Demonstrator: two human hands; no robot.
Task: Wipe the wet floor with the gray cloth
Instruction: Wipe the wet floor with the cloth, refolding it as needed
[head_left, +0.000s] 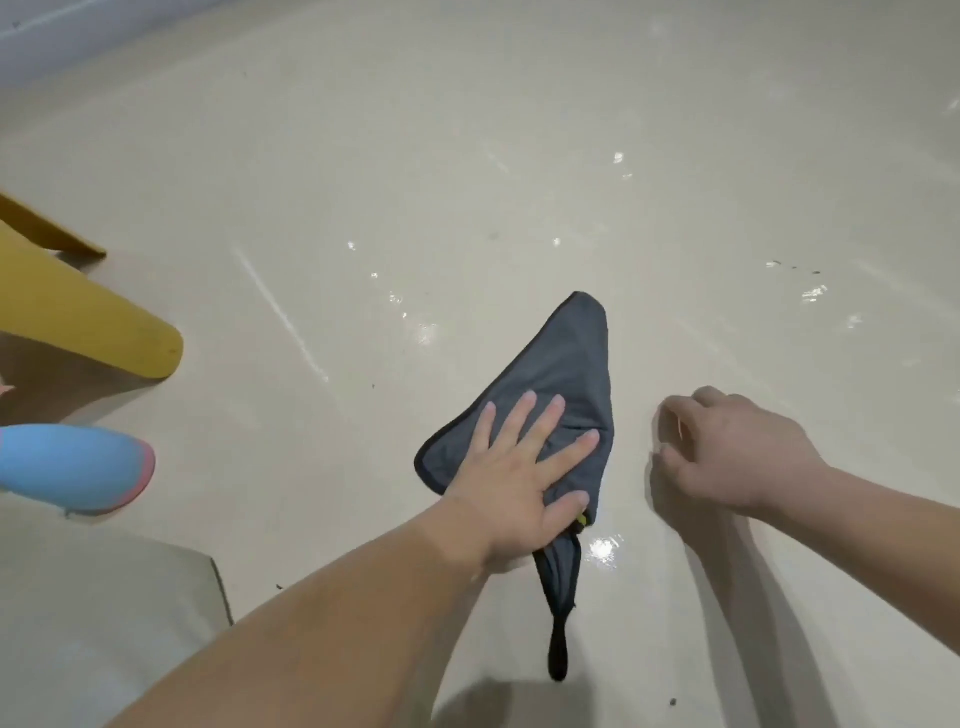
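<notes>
Past a smooth yellow furniture leg (78, 322) and a blue, pink-edged shoe (78, 465), our left hand (519, 467) lies spread flat, pressing the gray cloth (566, 364) onto the glossy cream floor (467, 156). The cloth is a soft, dark-hemmed triangle bunched into a tail. Just beside it our right hand (737, 452) is curled and empty. Droplets (813, 293) glint further right, so we judge most wiping remains.

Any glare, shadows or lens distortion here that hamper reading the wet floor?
Head view: bright glints speckle the floor, strongest beside the gray cloth near the left hand; soft shadows fall under the right hand and forearm; wide-angle bending curves the wall edge at top left; detail slightly soft throughout.
</notes>
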